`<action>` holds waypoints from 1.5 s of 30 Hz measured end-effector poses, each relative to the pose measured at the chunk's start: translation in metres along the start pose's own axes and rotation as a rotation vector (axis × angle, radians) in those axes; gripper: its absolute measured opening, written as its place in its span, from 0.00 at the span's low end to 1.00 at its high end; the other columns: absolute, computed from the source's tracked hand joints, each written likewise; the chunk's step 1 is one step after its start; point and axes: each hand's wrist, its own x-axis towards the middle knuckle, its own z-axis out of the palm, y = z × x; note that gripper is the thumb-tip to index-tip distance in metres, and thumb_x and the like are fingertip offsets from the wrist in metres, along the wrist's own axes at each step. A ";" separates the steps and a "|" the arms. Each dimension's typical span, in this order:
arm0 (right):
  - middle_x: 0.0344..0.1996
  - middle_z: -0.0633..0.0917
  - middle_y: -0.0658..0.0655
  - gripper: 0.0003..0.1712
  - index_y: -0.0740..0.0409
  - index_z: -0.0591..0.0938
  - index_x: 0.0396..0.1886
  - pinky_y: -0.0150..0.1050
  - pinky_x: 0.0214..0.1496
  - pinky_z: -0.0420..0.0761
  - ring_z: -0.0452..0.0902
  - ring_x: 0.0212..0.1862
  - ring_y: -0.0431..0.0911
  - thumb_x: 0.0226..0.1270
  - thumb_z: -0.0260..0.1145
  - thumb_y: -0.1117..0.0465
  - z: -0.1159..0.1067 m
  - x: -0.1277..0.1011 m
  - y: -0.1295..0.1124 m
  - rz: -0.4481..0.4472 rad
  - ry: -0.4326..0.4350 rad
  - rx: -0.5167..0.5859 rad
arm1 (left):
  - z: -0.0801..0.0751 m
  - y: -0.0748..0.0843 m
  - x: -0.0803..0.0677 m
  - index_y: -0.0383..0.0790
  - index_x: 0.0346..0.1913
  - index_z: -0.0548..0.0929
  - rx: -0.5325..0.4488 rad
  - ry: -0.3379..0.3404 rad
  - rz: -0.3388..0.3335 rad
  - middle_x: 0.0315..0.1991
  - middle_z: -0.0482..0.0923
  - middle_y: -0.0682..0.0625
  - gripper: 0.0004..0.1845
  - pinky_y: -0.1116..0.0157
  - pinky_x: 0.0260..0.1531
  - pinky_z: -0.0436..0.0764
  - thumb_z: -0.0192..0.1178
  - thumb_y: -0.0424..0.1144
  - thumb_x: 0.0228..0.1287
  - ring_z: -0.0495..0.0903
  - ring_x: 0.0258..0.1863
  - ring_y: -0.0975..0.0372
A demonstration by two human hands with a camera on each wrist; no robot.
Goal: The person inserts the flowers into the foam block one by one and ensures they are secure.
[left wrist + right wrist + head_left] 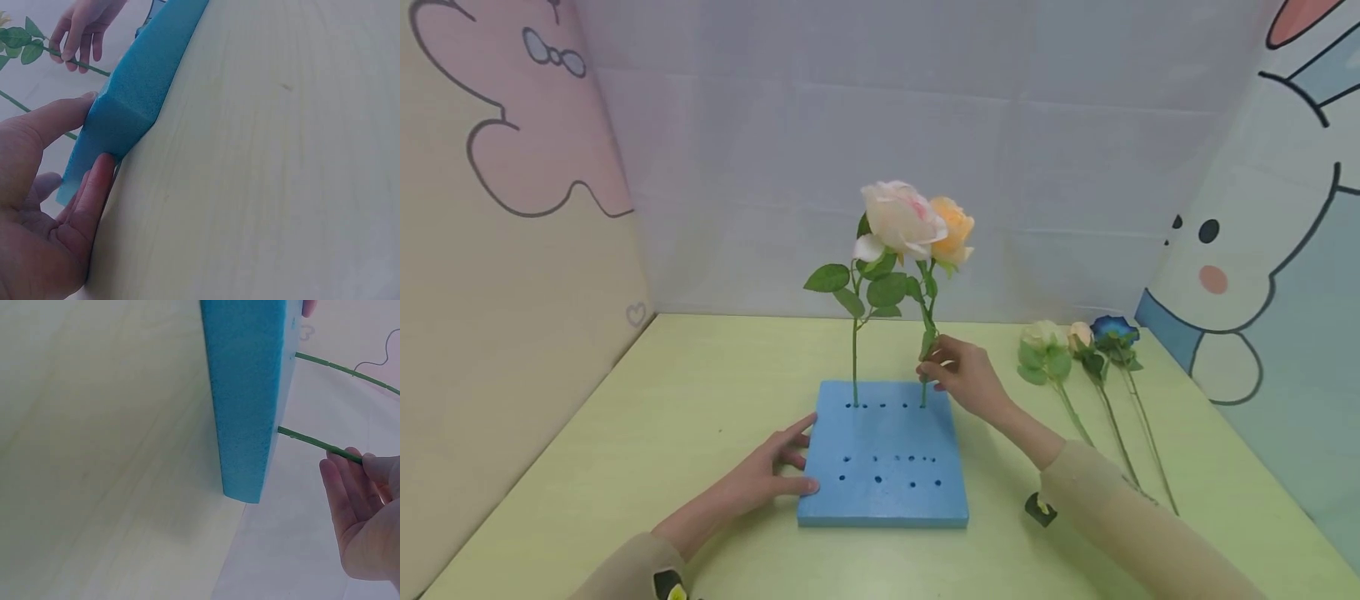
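Note:
A blue foam board with rows of small holes lies on the table. A pale pink rose stands upright in its back row, towards the left, with green leaves on its stem. At the right end of that row, the stem of an orange-yellow rose meets the board. My right hand pinches this stem between thumb and fingers, a little above the surface. My left hand rests against the board's left side, its fingers mostly straight and its thumb touching the edge.
To the right lie three more flowers: a cream rose, a small peach rose and a blue rose, stems pointing towards me. A pale cloth backdrop hangs behind the yellow table, with cartoon-printed cloths at both sides.

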 end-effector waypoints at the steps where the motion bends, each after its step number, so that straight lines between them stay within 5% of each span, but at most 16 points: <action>1: 0.37 0.89 0.64 0.03 0.61 0.80 0.39 0.40 0.34 0.86 0.89 0.36 0.52 0.69 0.64 0.65 0.000 0.000 0.000 -0.001 -0.001 0.000 | 0.000 0.000 0.000 0.54 0.78 0.55 0.001 0.000 0.000 0.67 0.69 0.44 0.51 0.46 0.61 0.71 0.74 0.45 0.54 0.75 0.55 0.59; 29: 0.38 0.88 0.66 0.05 0.61 0.79 0.42 0.39 0.35 0.86 0.88 0.41 0.62 0.69 0.64 0.66 -0.007 -0.010 0.001 -0.010 0.022 0.044 | 0.000 0.002 -0.001 0.53 0.78 0.54 0.002 -0.014 0.020 0.68 0.69 0.43 0.52 0.46 0.61 0.71 0.74 0.45 0.54 0.75 0.56 0.58; 45: 0.36 0.89 0.62 0.02 0.59 0.79 0.40 0.42 0.35 0.86 0.88 0.39 0.59 0.69 0.64 0.66 -0.004 -0.013 0.002 -0.059 0.036 -0.030 | 0.000 0.005 -0.002 0.55 0.78 0.55 0.017 -0.002 -0.005 0.67 0.70 0.44 0.51 0.47 0.61 0.72 0.74 0.46 0.54 0.75 0.56 0.58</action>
